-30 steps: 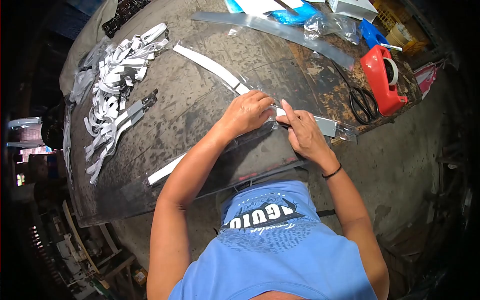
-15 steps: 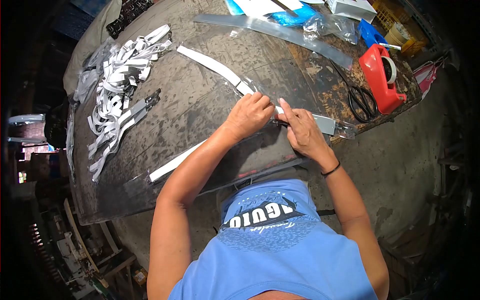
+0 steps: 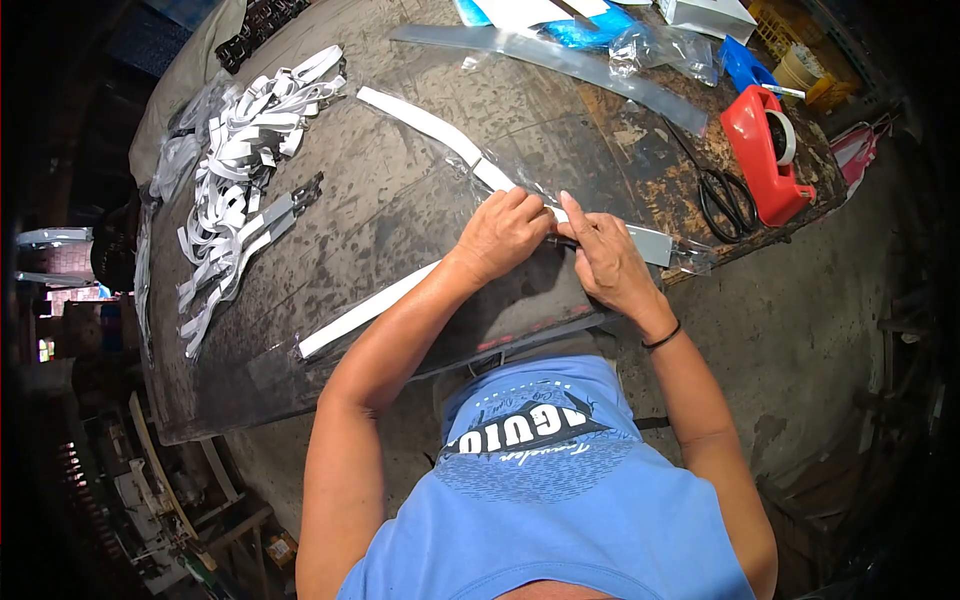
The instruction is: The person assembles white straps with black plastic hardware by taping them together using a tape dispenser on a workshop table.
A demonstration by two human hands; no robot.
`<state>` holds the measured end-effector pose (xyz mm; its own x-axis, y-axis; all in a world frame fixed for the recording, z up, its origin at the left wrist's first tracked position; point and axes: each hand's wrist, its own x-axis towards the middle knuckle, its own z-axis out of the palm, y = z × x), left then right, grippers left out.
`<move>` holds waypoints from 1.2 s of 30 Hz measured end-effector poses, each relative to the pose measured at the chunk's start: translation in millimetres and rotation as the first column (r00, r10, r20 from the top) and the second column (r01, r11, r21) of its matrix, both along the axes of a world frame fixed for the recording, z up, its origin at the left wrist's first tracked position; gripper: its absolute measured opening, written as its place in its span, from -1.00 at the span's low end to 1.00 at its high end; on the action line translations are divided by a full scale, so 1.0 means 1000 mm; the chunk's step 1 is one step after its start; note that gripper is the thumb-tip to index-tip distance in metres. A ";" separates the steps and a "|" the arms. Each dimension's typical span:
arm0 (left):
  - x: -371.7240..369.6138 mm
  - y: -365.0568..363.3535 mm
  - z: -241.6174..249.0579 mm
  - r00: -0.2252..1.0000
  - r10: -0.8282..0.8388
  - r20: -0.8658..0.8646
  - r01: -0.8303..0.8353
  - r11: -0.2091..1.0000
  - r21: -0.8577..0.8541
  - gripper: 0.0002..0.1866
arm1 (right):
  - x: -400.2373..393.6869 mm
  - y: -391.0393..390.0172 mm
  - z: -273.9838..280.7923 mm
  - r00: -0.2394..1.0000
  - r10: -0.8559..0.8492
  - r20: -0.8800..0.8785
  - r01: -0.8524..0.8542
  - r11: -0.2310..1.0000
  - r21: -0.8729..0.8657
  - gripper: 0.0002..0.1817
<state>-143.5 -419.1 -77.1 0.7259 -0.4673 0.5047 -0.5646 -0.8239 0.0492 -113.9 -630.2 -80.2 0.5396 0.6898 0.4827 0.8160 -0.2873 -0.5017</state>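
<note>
Both hands are together over the front part of the table, on a white strap (image 3: 430, 126) with clear plastic film around it. My left hand (image 3: 504, 234) has its fingers curled down in a pinch on the strap. Close beside it, my right hand (image 3: 612, 262) is closed at the strap too, thumb raised, fingertips partly hidden. To the right of that hand a flat grey end piece (image 3: 650, 245) sticks out, with clear plastic beyond it. A second white strip (image 3: 365, 312) lies under my left forearm.
A tangled pile of white straps (image 3: 240, 165) lies on the left of the table (image 3: 400, 200). Black scissors (image 3: 728, 205) and a red tape dispenser (image 3: 760, 165) are at the right edge. A long translucent strip (image 3: 560, 65), plastic bags (image 3: 665, 55) and a white box (image 3: 708, 18) lie at the back.
The hands keep nearly the same grip and place on the strap. The whole view has shifted slightly.
</note>
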 end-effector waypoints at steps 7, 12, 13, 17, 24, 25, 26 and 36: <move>-0.003 -0.002 -0.003 1.000 0.022 -0.014 -0.023 0.998 -0.065 -0.91 | 0.000 0.000 -0.002 1.000 -0.003 -0.020 0.004 1.000 0.006 -0.08; -0.008 -0.004 0.002 0.994 0.023 -0.102 -0.034 0.994 -0.108 -0.87 | 0.000 -0.001 -0.002 1.000 0.009 -0.021 -0.008 1.000 0.006 -0.08; -0.011 -0.004 0.005 0.992 0.025 -0.127 -0.041 0.991 -0.127 -0.83 | 0.000 -0.001 -0.002 1.000 0.006 -0.018 -0.006 1.000 0.005 -0.08; -0.017 -0.005 0.005 0.985 0.023 -0.173 -0.059 0.976 -0.209 -0.67 | 0.000 -0.001 -0.001 0.999 -0.007 -0.036 0.007 1.000 -0.012 -0.09; -0.016 -0.004 -0.007 0.991 0.060 -0.123 -0.102 0.923 -0.370 -0.62 | 0.000 -0.003 0.000 0.997 -0.003 -0.081 0.007 0.999 0.050 -0.11; -0.016 -0.004 -0.007 0.990 0.055 -0.128 -0.099 0.923 -0.371 -0.65 | 0.000 -0.003 0.000 0.997 -0.003 -0.080 0.007 0.999 0.043 -0.11; -0.016 -0.003 -0.007 0.990 0.050 -0.133 -0.097 0.924 -0.371 -0.67 | 0.000 -0.002 0.000 0.997 -0.004 -0.079 0.007 0.999 0.037 -0.11; -0.020 0.000 -0.004 0.988 0.002 -0.155 -0.054 0.941 -0.334 -0.70 | -0.001 0.001 0.000 1.000 -0.010 -0.016 0.010 1.000 -0.023 -0.11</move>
